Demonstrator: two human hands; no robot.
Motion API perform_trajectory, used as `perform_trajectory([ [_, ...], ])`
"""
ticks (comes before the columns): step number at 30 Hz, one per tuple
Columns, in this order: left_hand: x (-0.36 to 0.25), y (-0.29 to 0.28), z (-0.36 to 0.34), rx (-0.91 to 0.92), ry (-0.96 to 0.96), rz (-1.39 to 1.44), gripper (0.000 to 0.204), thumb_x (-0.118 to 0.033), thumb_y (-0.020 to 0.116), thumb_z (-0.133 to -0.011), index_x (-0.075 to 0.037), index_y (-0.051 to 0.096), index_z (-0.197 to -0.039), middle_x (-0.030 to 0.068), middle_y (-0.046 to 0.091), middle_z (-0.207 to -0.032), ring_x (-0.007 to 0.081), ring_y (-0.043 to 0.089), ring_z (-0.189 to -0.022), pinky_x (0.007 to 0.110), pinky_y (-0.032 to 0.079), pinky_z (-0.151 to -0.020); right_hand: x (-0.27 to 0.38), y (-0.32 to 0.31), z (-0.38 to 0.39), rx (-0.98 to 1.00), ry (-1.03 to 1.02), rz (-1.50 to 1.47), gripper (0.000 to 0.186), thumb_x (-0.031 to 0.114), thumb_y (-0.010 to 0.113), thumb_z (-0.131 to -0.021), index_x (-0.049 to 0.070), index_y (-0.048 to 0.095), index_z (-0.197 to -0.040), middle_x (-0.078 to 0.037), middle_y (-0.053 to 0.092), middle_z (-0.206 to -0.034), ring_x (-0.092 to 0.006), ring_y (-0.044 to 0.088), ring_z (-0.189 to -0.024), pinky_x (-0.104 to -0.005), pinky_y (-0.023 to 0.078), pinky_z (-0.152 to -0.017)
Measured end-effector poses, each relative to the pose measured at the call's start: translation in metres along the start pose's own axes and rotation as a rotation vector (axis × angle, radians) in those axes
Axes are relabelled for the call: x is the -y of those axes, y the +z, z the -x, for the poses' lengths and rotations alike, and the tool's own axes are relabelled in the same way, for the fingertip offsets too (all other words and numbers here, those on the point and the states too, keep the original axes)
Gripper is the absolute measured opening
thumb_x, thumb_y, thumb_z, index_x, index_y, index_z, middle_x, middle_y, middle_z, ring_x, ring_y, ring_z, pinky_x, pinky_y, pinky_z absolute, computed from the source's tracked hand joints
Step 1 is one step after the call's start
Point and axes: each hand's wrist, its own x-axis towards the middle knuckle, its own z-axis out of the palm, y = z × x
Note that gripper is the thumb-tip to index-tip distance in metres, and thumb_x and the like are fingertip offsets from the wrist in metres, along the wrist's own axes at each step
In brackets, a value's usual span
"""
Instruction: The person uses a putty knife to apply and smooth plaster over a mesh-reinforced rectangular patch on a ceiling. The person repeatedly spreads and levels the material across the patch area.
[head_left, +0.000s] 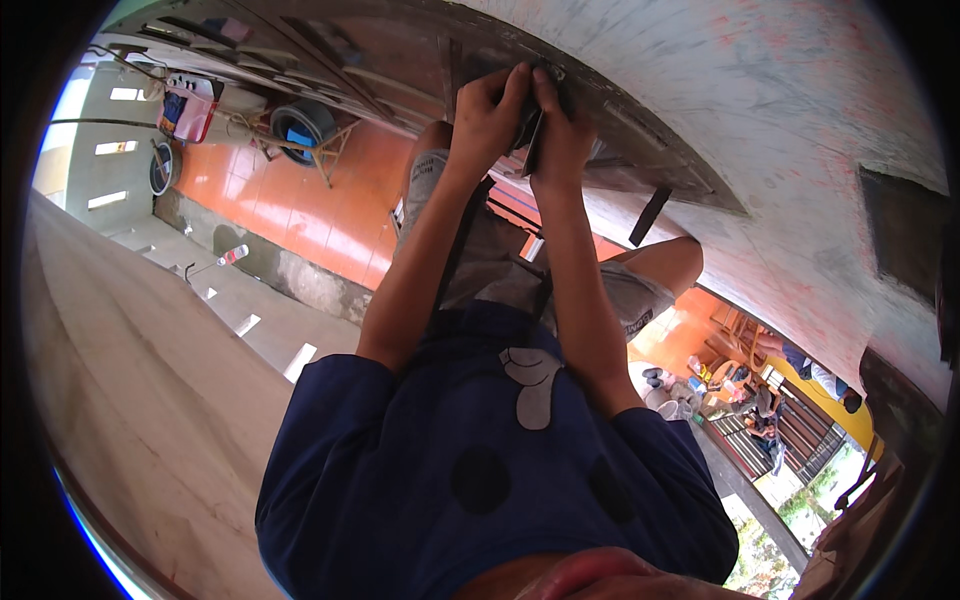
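Observation:
Both hands are raised to the dark brown panelled frame (650, 150) set in the pale wall, close together at its edge. My left hand (484, 125) has its fingers bent and pressed near a small dark fitting; exactly what they hold is hidden. My right hand (560, 140) is closed on a thin dark flat piece (532, 148), its thumb near the left fingertips. A separate dark strip (652, 214) projects from the frame to the right of my hands. My knees are bent below the frame.
Orange tiled floor (260, 200) lies left, with a grey tub (300, 128), a pink-white item (200, 110) and a caulk tube (232, 254). A pale sheet (140, 380) spans the lower left. At right are a person (820, 375), a cluttered wooden stool (735, 378) and buckets.

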Motion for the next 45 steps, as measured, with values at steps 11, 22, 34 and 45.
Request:
perform_trajectory([
  [11, 0.012, 0.006, -0.003, -0.054, 0.045, 0.148, 0.042, -0.034, 0.058, -0.102, 0.004, 0.071, -0.092, -0.0027, 0.053, -0.059, 0.0022, 0.045, -0.056, 0.025, 0.036, -0.048, 0.007, 0.007, -0.001, 0.005, -0.025, 0.032, 0.033, 0.02, 0.076, -0.086, -0.007, 0.071, -0.105, -0.011, 0.072, -0.101, -0.0168, 0.064, -0.09, -0.0313, 0.049, -0.083],
  [22, 0.0, -0.009, -0.01, -0.084, -0.071, 0.062, 0.045, -0.036, 0.059, -0.1, 0.007, 0.071, -0.096, 0.0046, 0.067, -0.068, 0.0057, 0.055, -0.062, 0.027, 0.045, -0.055, 0.007, 0.015, 0.0, -0.032, 0.119, 0.063, 0.035, 0.026, 0.072, -0.092, -0.007, 0.07, -0.102, -0.011, 0.072, -0.095, -0.0171, 0.063, -0.082, -0.0319, 0.049, -0.076],
  [34, 0.001, 0.004, -0.009, -0.16, 0.006, 0.084, 0.045, -0.035, 0.059, -0.099, 0.008, 0.07, -0.099, 0.0118, 0.07, -0.073, 0.0106, 0.061, -0.07, 0.031, 0.049, -0.066, 0.004, 0.009, 0.0, -0.072, -0.088, 0.143, 0.031, 0.024, 0.077, -0.088, -0.007, 0.073, -0.089, -0.007, 0.071, -0.083, -0.0116, 0.06, -0.074, -0.0295, 0.048, -0.07],
  [45, -0.017, -0.018, -0.01, -0.122, -0.059, -0.233, 0.048, -0.042, 0.069, -0.09, 0.006, 0.075, -0.094, 0.0149, 0.072, -0.073, 0.016, 0.07, -0.072, 0.031, 0.053, -0.067, -0.003, 0.014, -0.001, -0.084, -0.065, 0.035, 0.03, 0.019, 0.076, -0.087, -0.008, 0.073, -0.102, -0.011, 0.073, -0.096, -0.0161, 0.064, -0.086, -0.0309, 0.049, -0.082],
])
